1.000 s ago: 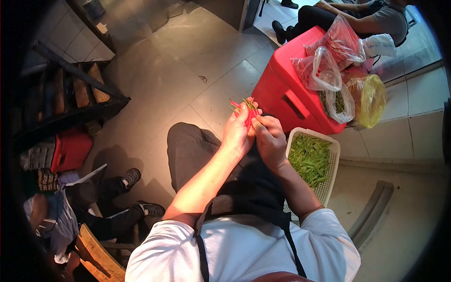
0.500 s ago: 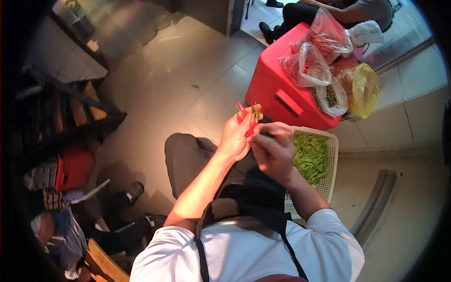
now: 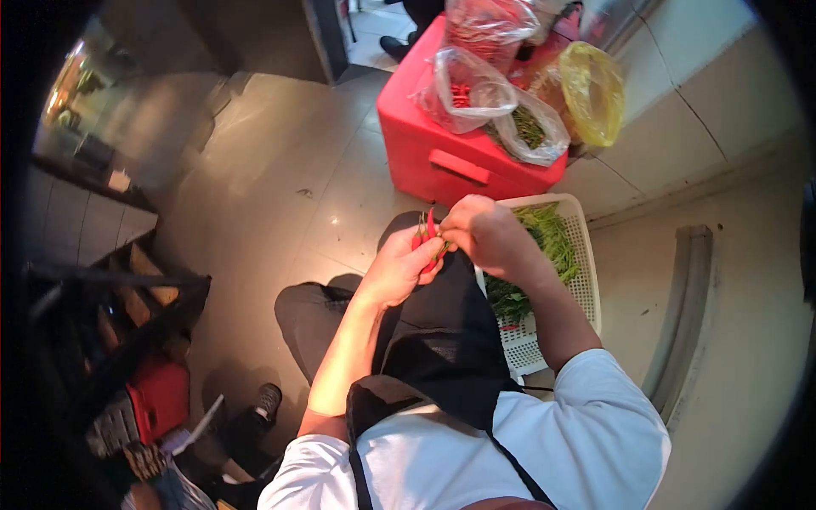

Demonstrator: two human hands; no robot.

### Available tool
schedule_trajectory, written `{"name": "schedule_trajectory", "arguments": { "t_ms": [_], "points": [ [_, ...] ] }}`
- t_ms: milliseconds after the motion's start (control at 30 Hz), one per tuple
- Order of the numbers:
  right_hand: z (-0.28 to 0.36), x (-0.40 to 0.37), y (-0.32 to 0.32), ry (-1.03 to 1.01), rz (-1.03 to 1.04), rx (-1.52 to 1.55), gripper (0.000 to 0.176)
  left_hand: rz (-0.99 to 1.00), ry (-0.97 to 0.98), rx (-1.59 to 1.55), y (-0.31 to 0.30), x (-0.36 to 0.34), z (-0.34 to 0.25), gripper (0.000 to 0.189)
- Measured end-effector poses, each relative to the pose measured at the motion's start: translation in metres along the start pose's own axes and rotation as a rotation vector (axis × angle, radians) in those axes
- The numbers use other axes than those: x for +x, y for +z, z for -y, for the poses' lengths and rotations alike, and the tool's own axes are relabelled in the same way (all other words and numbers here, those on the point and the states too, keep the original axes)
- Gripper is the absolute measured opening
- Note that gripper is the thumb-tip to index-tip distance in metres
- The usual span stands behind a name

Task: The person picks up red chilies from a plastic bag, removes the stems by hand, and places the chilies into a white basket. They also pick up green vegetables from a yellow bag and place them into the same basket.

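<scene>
My left hand (image 3: 398, 268) is closed around a few red chili peppers (image 3: 431, 223), with their tips and green stems poking out above the thumb. My right hand (image 3: 486, 236) meets it from the right. Its thumb and fingertips are pinched together at the green stems; exactly what lies between the fingertips is too small to make out. Beneath the right forearm stands a white perforated basket (image 3: 585, 285) with green leafy vegetables (image 3: 554, 240) in it. A bit of red shows low among the greens.
Ahead is a red box (image 3: 463, 161) with a clear bag of red peppers (image 3: 463, 95), a clear bag of green bits (image 3: 529, 129) and a yellow bag (image 3: 592, 93) on top. A dark metal rack (image 3: 127, 314) stands at left. Another person's shoe (image 3: 269, 401) is at lower left.
The head view has turned, so the red box and basket sit further left. Both hands remain together at the peppers, and the right hand's pinch has shifted onto the stems.
</scene>
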State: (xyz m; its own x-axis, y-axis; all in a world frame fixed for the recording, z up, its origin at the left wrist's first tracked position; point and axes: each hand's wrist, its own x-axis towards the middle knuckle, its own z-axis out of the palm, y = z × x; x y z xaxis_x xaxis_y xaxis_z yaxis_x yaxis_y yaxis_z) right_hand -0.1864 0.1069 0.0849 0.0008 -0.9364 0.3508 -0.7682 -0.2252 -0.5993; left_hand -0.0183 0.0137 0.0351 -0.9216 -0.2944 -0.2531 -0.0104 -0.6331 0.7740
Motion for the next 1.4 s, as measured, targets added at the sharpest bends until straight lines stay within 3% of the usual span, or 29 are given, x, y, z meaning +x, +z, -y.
{"name": "schedule_trajectory", "arguments": {
  "t_ms": [100,267,367,533,667,733,833,867,933,1000,1133,1200,1400],
  "points": [
    [-0.005,-0.021,0.004,0.114,-0.075,-0.008,0.008,0.001,-0.051,-0.041,0.004,0.014,0.014,0.024],
    [-0.033,-0.050,-0.033,0.485,-0.571,0.009,0.005,-0.110,-0.071,-0.183,0.013,0.032,0.024,0.030],
    [-0.064,-0.067,-0.066,0.552,-0.766,0.065,0.013,-0.216,-0.034,-0.253,0.013,0.046,0.025,0.034],
    [-0.072,-0.035,-0.110,0.528,-0.716,-0.342,0.017,-0.226,0.019,-0.290,0.025,0.064,0.020,0.033],
    [-0.141,-0.001,-0.104,0.358,-0.569,-0.497,0.020,-0.223,0.136,-0.338,0.038,0.073,0.013,0.032],
    [-0.117,0.009,-0.087,0.404,-0.561,-0.219,0.031,-0.234,0.223,-0.279,0.042,0.071,0.007,0.033],
    [-0.073,-0.004,-0.029,0.388,-0.338,0.437,0.036,-0.274,0.316,-0.271,0.034,0.074,0.008,0.034],
    [-0.040,-0.001,-0.023,0.392,-0.193,0.243,0.037,-0.294,0.350,-0.268,0.032,0.075,0.011,0.032],
    [-0.020,-0.002,-0.002,0.321,-0.179,0.139,0.035,-0.331,0.408,-0.259,0.028,0.077,0.017,0.030],
    [-0.022,-0.006,0.022,0.301,-0.362,0.166,0.030,-0.316,0.418,-0.295,0.030,0.072,0.018,0.033],
    [-0.019,-0.009,0.041,0.499,-0.409,0.503,0.021,-0.402,0.341,-0.363,0.044,0.053,0.007,0.037],
    [-0.015,-0.007,0.044,0.593,-0.368,0.744,0.019,-0.324,0.365,-0.269,0.030,0.041,0.014,0.037],
    [0.011,0.009,0.044,0.531,-0.286,0.869,0.036,-0.336,0.476,-0.070,0.010,0.016,0.014,0.036]
  ]
}}
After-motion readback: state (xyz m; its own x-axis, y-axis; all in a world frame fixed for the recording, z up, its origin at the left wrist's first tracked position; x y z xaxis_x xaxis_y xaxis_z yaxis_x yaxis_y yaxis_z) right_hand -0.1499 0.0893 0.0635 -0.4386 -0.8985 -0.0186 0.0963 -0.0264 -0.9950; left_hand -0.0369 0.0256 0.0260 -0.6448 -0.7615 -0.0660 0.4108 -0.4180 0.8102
